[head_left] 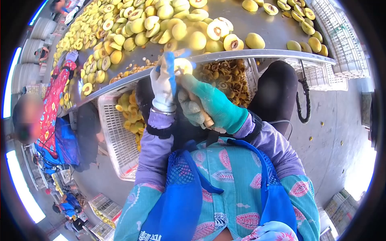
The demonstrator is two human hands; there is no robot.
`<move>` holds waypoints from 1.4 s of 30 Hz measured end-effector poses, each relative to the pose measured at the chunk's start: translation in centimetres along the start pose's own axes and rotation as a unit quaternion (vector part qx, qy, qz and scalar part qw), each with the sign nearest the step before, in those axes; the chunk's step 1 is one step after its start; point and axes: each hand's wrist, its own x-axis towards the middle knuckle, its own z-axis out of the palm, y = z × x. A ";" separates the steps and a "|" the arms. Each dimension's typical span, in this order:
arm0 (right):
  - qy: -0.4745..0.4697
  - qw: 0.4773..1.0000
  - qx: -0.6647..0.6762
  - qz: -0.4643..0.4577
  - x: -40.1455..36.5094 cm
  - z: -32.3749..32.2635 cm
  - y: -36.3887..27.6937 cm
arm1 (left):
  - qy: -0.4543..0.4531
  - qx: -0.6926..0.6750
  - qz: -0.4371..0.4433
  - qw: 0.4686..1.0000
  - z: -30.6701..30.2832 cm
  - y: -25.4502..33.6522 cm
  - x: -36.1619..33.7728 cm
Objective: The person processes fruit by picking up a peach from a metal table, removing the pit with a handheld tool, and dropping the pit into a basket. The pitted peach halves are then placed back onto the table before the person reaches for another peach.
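My left hand [164, 80], in a white glove with blue fingertips, is closed around a yellow peach half [183, 65] just off the table's edge. My right hand [219, 104], in a green glove with a greyish palm, grips a wooden-handled tool [208, 119]. The tool's tip meets the peach, but its exact shape is hard to make out. Right above my hands lie cut peach halves [217, 29] with brown pits showing, on the metal table [273, 34].
Under the table's edge, a white crate [116, 138] at the left holds yellow peach pieces, and brown scraps [229, 80] fill another container. Stacked white crates [341, 36] stand at the right. A black hooked strap [304, 94] hangs down. A co-worker in a red sleeve [52, 104] works at left.
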 end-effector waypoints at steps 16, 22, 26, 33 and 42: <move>-0.280 0.896 0.339 0.060 1.0 -0.8 1.8 | -0.004 0.430 0.216 0.876 -4.3 -2.8 0.3; 0.109 0.946 0.280 0.125 1.8 -5.6 3.7 | 0.206 0.582 -0.045 0.785 -11.3 6.9 -1.3; 0.080 0.995 0.032 0.041 1.1 -4.2 3.0 | 0.056 0.726 -0.126 0.673 -2.6 8.8 6.2; 0.211 0.922 -0.239 -0.219 2.5 -3.6 -1.1 | -0.047 0.668 -0.031 0.742 -2.0 2.6 10.6; 0.227 0.678 -0.532 -0.453 5.1 -2.6 -0.6 | -0.019 0.080 -0.082 0.993 -1.9 3.0 3.2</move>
